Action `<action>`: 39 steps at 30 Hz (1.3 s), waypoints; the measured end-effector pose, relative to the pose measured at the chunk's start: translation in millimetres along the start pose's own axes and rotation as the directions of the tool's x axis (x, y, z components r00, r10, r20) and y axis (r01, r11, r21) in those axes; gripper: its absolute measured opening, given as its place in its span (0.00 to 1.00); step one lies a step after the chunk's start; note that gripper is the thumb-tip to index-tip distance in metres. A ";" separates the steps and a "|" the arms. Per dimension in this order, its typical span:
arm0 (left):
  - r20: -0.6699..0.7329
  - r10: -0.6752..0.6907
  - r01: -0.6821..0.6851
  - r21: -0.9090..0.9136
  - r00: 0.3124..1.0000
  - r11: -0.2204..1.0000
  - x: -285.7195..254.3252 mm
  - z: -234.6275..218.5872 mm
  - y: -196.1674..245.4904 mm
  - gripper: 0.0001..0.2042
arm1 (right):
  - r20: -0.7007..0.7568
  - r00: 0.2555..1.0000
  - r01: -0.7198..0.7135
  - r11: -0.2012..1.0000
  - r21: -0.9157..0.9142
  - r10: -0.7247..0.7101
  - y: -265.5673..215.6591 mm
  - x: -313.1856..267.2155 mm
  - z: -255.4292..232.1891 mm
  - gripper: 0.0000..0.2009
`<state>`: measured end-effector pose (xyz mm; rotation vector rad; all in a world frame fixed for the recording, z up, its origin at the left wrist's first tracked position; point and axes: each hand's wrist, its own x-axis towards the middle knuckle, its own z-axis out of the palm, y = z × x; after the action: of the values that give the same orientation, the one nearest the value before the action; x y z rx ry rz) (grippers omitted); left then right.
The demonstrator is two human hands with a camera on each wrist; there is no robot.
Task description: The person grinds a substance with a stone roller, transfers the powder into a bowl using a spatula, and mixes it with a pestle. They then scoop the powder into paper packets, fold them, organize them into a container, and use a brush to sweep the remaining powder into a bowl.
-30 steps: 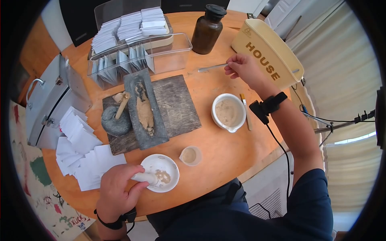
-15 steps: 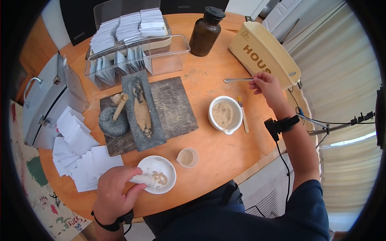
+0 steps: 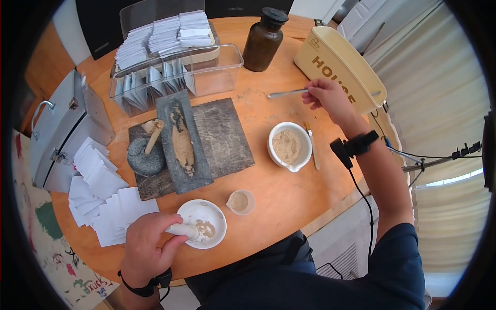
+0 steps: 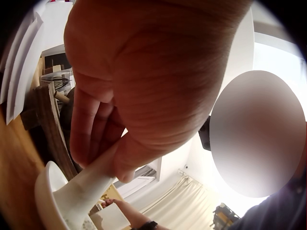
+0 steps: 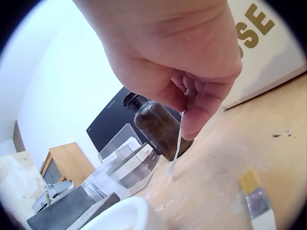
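Pinched between thumb and fingertips of the left hand (image 3: 147, 248): white pestle (image 3: 181, 230), slanted, flared end inside a shallow white dish (image 3: 195, 207) beside a patch of pale tan powder. Slant probably lets the dish's wall help support it.

Just beyond, loose white paper squares (image 3: 124, 204), overlapping. Round dark-grey stone (image 3: 146, 161) beside a long grey stone trough (image 3: 167, 108), tan powder along its hollow. Weathered wooden board (image 3: 225, 137) lies beneath the trough, likely guarding the orange-brown tabletop (image 3: 274, 204) from rough stone.

Small translucent cup (image 3: 250, 206) just right of the dish, pale contents; seems handy to the left hand. Farther right, deep white mortar (image 3: 273, 154), upright, tan powder inside, spout facing the person. Flat wooden-handled brush (image 3: 315, 154) alongside, within easy reach.

Right hand (image 3: 330, 98): thumb and fingers pinch one end of a slim metal spatula (image 3: 289, 94). Far end points left, free of the fingers, presumably so the tip stays usable. Whether that tip touches the tabletop, cannot tell.
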<state>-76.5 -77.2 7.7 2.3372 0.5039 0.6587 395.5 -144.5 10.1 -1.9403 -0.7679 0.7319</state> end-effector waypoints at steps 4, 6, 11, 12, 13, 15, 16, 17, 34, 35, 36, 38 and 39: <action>0.003 0.003 -0.003 -0.003 1.000 1.000 1.1 -0.3 -0.1 0.18 | -0.011 1.000 0.011 0.999 -0.037 -0.011 -10.4 25.7 8.7 0.09; 0.002 0.003 -0.003 -0.006 1.000 1.000 1.4 -0.3 -0.2 0.18 | 0.000 1.000 0.014 0.998 -0.065 -0.014 -14.2 32.3 15.8 0.09; 0.046 -0.013 0.014 -0.013 0.999 1.000 -0.6 -3.8 -2.1 0.21 | 0.086 0.996 0.012 0.988 -0.154 0.001 -26.2 35.2 36.6 0.08; 0.039 -0.008 0.008 -0.009 0.999 1.000 -0.9 -3.2 -2.5 0.21 | 0.088 0.996 0.013 0.988 -0.153 0.000 -26.1 35.4 39.7 0.08; 0.034 -0.003 0.003 -0.006 0.999 1.000 -1.3 -2.9 -2.5 0.21 | 0.112 0.994 0.013 0.986 -0.164 0.005 -25.5 35.3 42.4 0.08; 0.033 -0.004 0.004 -0.004 0.999 1.000 -1.3 -2.9 -1.8 0.21 | 0.137 0.991 0.014 0.984 -0.176 0.010 -25.5 33.6 47.9 0.08; 0.033 -0.003 0.003 -0.004 0.999 1.000 -1.1 -2.9 -1.5 0.21 | 0.147 0.989 0.012 0.986 -0.166 0.013 -26.2 31.7 50.5 0.08; 0.033 -0.003 0.003 -0.003 0.999 1.000 -1.1 -2.8 -1.5 0.21 | 0.157 0.988 0.009 0.988 -0.155 0.016 -26.9 30.5 51.6 0.08; -0.148 -0.030 0.005 -0.171 0.989 0.985 -4.1 2.7 -7.4 0.17 | 0.250 0.935 0.244 0.968 0.061 -0.251 -77.1 -163.4 60.0 0.06; -0.168 -0.038 0.003 -0.206 0.985 0.979 -4.5 2.8 -7.2 0.17 | 0.280 0.921 0.259 0.962 0.087 -0.273 -77.7 -176.8 71.6 0.06; -0.173 -0.027 -0.010 -0.209 0.985 0.978 -5.0 2.3 -7.1 0.17 | 0.272 0.920 0.272 0.959 0.076 -0.282 -78.0 -192.1 84.1 0.06; -0.190 -0.008 -0.029 -0.188 0.982 0.982 -3.7 1.3 -7.7 0.17 | 0.369 0.818 0.511 0.852 -0.112 -0.442 -72.3 -206.2 100.7 0.10; -0.200 0.020 -0.061 -0.202 0.980 0.977 -2.9 0.3 -8.1 0.17 | 0.434 0.667 0.725 0.661 -0.193 -0.605 -64.3 -206.6 106.7 0.14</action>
<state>-80.2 -73.0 1.0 2.1020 0.4518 0.9240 171.5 -218.4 60.3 -1.6217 -1.8330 0.4616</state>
